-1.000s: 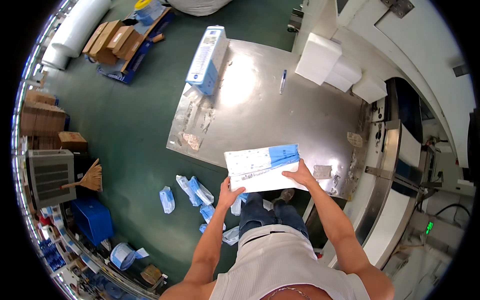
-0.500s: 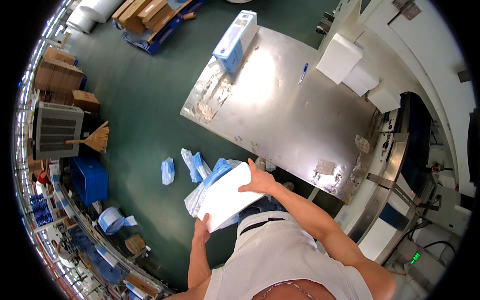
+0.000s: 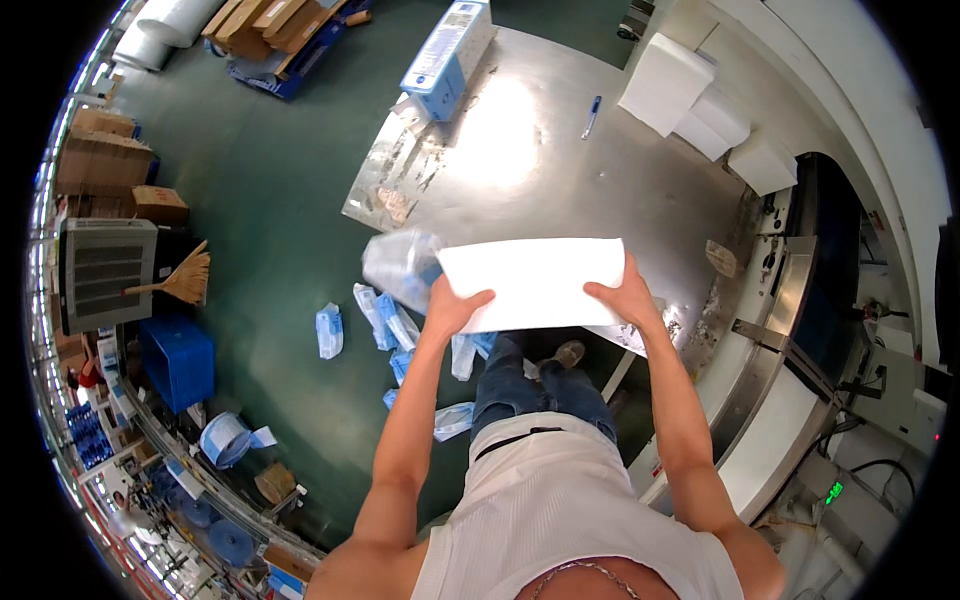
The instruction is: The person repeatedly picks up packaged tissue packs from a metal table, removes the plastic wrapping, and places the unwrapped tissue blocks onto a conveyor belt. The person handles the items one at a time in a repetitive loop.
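Note:
I hold a flat white box (image 3: 535, 280) level in front of me, at the near edge of a steel table (image 3: 560, 170). My left hand (image 3: 455, 305) grips its left end and my right hand (image 3: 625, 295) grips its right end. A clear plastic bag with blue contents (image 3: 400, 265) hangs blurred at the box's left side, by my left hand. Below the box my legs and a shoe (image 3: 570, 352) show.
Several blue-and-clear packets (image 3: 385, 320) lie on the green floor by my feet. On the table stand a blue-and-white carton (image 3: 445, 50), white boxes (image 3: 665, 85) and a pen (image 3: 592, 115). A conveyor machine (image 3: 800, 300) runs at the right. A broom (image 3: 170, 285) and blue crate (image 3: 175, 360) sit left.
I have swung the white box from low at my left up to level over the table's near edge. The plastic bag now hangs at its left side.

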The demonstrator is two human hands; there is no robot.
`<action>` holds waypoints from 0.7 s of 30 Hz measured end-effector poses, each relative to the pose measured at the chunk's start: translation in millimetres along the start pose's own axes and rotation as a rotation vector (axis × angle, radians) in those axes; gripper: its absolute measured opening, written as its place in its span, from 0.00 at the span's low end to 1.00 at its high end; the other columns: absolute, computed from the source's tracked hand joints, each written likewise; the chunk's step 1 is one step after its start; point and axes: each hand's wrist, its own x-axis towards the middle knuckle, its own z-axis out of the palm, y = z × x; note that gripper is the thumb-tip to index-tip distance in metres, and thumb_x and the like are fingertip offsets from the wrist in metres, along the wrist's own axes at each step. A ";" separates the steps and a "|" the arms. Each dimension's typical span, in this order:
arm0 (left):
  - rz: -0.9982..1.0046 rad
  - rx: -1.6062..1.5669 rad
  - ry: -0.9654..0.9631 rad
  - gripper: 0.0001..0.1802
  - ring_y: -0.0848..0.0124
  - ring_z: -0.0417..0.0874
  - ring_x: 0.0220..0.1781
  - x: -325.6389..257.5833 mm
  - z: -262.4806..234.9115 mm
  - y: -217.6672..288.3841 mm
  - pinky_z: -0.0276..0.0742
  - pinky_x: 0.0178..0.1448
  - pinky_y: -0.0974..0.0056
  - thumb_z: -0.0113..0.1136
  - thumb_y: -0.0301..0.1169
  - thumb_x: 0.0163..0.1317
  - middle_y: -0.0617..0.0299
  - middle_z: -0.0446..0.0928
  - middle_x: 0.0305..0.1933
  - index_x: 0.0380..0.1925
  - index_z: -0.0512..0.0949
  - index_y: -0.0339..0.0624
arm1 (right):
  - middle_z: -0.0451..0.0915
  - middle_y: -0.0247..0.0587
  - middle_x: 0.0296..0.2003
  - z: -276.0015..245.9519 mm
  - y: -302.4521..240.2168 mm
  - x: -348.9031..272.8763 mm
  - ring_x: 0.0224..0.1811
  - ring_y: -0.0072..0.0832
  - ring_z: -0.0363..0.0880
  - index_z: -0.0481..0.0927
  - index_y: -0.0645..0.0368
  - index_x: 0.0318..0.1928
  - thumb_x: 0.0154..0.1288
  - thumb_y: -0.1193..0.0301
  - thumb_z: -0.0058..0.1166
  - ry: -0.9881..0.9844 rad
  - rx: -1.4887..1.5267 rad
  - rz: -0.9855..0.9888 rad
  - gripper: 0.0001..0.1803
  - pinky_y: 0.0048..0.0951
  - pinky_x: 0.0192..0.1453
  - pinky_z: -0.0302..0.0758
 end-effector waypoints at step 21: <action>-0.236 0.022 -0.429 0.35 0.61 0.85 0.56 150.2 71.5 18.8 0.82 0.59 0.56 0.75 0.35 0.60 0.50 0.82 0.59 0.64 0.73 0.33 | 0.79 0.53 0.60 -13.4 101.4 54.9 0.63 0.37 0.78 0.65 0.70 0.70 0.54 0.63 0.78 0.145 0.452 0.177 0.49 0.35 0.69 0.73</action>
